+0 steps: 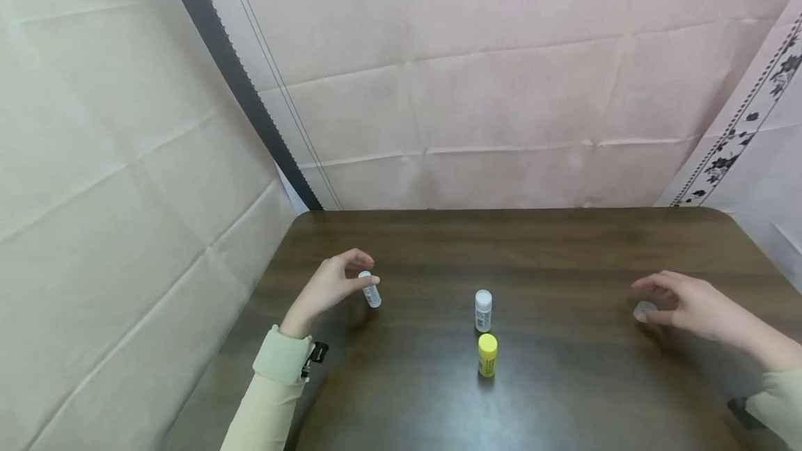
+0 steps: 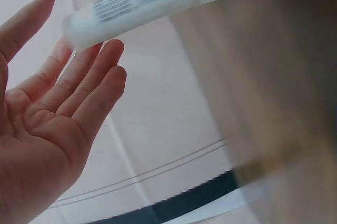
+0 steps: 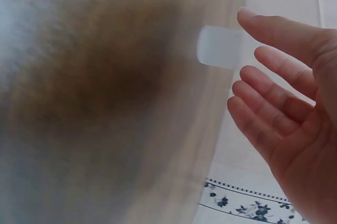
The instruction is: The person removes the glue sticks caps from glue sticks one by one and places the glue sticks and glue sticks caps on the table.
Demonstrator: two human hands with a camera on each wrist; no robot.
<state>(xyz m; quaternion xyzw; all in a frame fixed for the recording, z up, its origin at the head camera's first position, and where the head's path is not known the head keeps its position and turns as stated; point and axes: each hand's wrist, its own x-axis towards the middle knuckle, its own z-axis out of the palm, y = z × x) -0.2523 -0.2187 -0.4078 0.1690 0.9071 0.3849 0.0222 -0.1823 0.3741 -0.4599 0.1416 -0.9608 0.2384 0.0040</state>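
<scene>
A white labelled tube [image 1: 371, 292] stands between the thumb and fingers of my left hand [image 1: 332, 282]. In the left wrist view the tube [image 2: 142, 10] overlaps the fingertips, and a gap shows between its end and the thumb [image 2: 37, 16]. My right hand [image 1: 692, 306] is around a small, pale, translucent cylinder [image 1: 642, 309], part of it hidden behind the thumb. The right wrist view shows this cylinder [image 3: 218, 47] just beyond the thumb tip, with the fingers [image 3: 268, 110] loosely bent and spread from the thumb.
Near the middle of the dark wooden table [image 1: 413, 388], a white-capped tube [image 1: 483, 312] stands upright. Directly in front of it is a yellow tube [image 1: 487, 355]. Pale cloth [image 1: 501, 103] hangs behind the table, and more cloth [image 1: 125, 228] covers the left side.
</scene>
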